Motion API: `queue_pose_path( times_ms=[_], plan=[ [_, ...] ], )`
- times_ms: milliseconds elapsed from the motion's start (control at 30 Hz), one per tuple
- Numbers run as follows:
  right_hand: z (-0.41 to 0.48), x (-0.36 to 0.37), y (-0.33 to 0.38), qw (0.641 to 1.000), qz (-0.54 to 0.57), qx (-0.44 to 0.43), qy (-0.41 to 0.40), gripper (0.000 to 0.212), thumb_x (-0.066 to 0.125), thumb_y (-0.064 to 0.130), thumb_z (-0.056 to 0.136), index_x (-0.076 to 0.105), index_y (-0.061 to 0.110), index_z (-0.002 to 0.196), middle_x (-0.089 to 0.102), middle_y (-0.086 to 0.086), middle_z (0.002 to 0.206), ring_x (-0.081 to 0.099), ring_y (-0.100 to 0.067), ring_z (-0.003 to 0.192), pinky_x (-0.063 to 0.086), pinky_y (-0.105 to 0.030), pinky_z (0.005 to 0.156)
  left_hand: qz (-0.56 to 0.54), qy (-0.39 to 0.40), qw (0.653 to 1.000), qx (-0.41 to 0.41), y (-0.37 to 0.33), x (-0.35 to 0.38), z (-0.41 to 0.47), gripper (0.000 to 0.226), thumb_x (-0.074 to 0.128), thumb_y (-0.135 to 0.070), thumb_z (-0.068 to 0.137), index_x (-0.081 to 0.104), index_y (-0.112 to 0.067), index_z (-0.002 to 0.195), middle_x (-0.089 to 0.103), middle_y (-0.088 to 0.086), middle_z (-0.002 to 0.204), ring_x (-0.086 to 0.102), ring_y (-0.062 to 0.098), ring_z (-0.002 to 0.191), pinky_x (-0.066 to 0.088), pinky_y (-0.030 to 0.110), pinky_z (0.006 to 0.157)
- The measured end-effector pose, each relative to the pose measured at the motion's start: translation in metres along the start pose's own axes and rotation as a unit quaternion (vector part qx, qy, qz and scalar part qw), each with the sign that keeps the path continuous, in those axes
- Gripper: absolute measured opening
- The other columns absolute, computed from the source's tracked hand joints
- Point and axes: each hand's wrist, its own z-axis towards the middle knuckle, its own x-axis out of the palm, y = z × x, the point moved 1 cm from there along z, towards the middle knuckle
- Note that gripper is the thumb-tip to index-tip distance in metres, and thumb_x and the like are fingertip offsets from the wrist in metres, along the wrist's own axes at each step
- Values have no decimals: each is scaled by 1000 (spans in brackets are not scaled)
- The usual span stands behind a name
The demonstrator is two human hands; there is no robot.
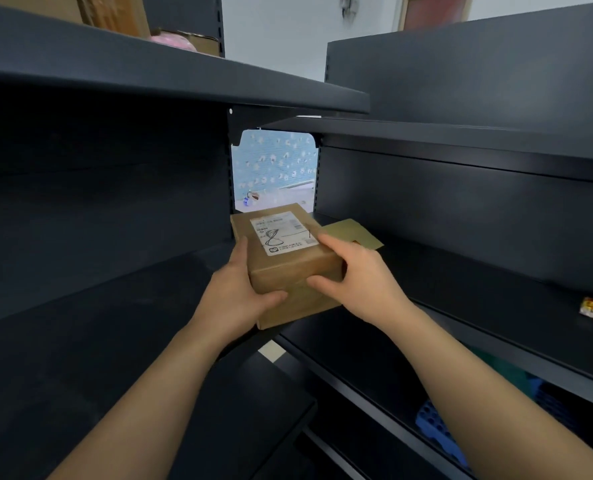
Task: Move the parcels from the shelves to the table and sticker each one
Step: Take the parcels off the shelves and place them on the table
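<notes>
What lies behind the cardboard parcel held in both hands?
Behind the cardboard parcel, a flat tan piece lies on the dark shelf; its near part is covered.

The parcel sits at the centre of the frame, a small brown cardboard box held between my 2 hands, its long axis running away from me and slightly left. On its top face is a white shipping label with blurred print and a dark scrawl like an 8. Just right of it, touching its far right edge, a flatter tan parcel lies on the dark shelf.
</notes>
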Motion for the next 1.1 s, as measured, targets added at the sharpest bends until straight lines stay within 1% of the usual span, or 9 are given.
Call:
queue_pose_path(
  times_ms=[133,233,267,367,433,567,800,933,1100],
  plan=[
    [-52,-33,-1,999,-4,8,-42,72,74,38,81,41,34,144,56,10,110,47,-5,86,41,-21,79,-34,-14,999,25,-28,12,-41,107,83,-29,71,14,-32,153,47,-20,121,48,2,101,40,14,82],
    [-99,-59,-5,997,-13,30,-63,72,75,39,79,41,37,143,57,11,112,47,-4,86,44,-24,82,-59,-5,997,54,-51,26,-77,101,85,-24,69,24,-41,147,48,-38,105,55,-8,96,42,4,69],
    [-118,-69,-6,996,-16,41,-71,72,75,40,79,42,37,143,58,11,113,49,-5,88,47,-26,85,-65,2,996,63,-59,33,-90,100,86,-24,67,26,-42,146,50,-38,102,55,-10,95,43,5,71],
    [-177,-98,-8,993,-33,76,-88,73,75,39,79,41,36,144,58,10,119,54,-7,102,50,-31,93,-85,44,992,77,-80,57,-127,106,88,-28,64,25,-40,148,56,-26,119,58,2,107,50,26,92],
    [-216,-116,-7,988,-56,106,-97,73,74,40,80,40,36,144,57,11,122,53,-6,107,49,-32,95,-89,70,990,85,-93,72,-151,110,88,-31,63,21,-39,150,54,-17,130,55,8,114,49,34,97],
    [-297,-149,2,972,-114,160,-126,72,73,41,80,40,35,144,58,9,127,53,-9,110,48,-34,96,-105,131,977,134,-121,103,-203,108,86,-29,68,17,-38,151,46,-20,133,44,-1,107,41,11,76],
    [-442,-180,44,924,-177,288,-177,73,76,35,79,42,32,143,59,5,126,54,-11,112,47,-30,96,-151,282,927,198,-152,147,-301,107,86,-29,66,19,-37,150,46,-18,136,45,0,108,38,14,81],
    [-524,-183,86,885,-203,364,-209,74,76,37,78,42,38,143,62,7,115,57,-10,102,49,-29,90,-153,366,895,204,-162,155,-366,110,88,-32,64,19,-40,149,43,-24,120,47,-10,88,36,10,69],
    [-621,-182,145,830,-236,446,-239,76,78,37,76,43,34,144,63,8,118,57,-8,102,50,-28,89,-146,451,842,256,-173,157,-452,111,87,-35,64,17,-39,150,44,-16,139,42,2,116,32,20,91]
  ],
)
